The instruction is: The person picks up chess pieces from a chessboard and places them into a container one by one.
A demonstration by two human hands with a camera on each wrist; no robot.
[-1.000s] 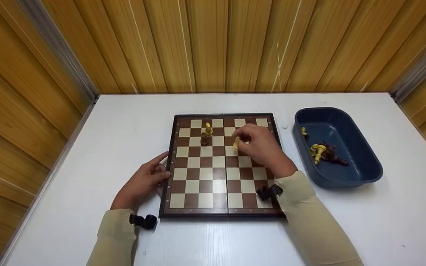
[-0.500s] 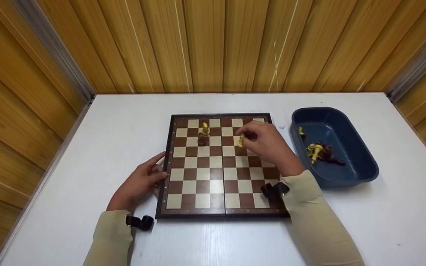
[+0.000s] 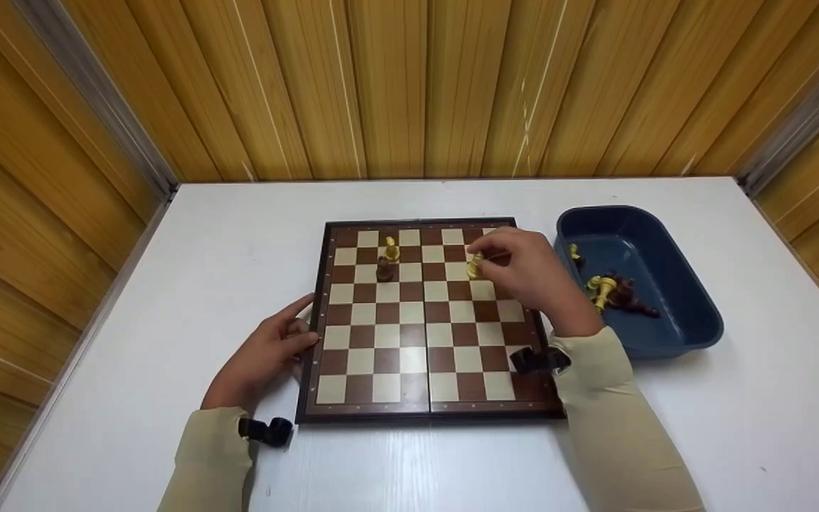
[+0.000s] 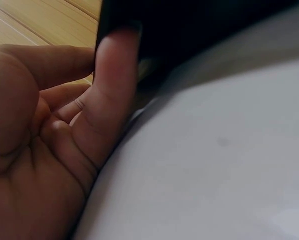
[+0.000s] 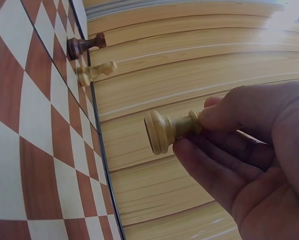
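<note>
My right hand (image 3: 534,274) pinches a pale yellow chess piece (image 5: 162,131) by its upper part between thumb and fingers; its head is hidden. The right wrist view shows its dark-bottomed base apart from the chessboard (image 3: 388,334), over the far right squares. My left hand (image 3: 264,355) rests at the board's left edge, index finger and thumb touching the dark frame (image 4: 164,30). On the far left part of the board stand a dark brown piece (image 3: 385,270), flat-topped like a rook, and behind it another pale yellow piece (image 3: 391,249), its kind unclear.
A dark blue tub (image 3: 694,341) right of the board holds several yellow and brown chess pieces (image 3: 623,295) lying in a heap. The white table (image 3: 189,284) meets a wood-look panel wall (image 3: 395,92) at the back. My right sleeve (image 3: 623,405) passes near the tub.
My right hand has moved the pale piece to the right across the board. The left hand stays at the board's edge. The whole head view has drifted slightly.
</note>
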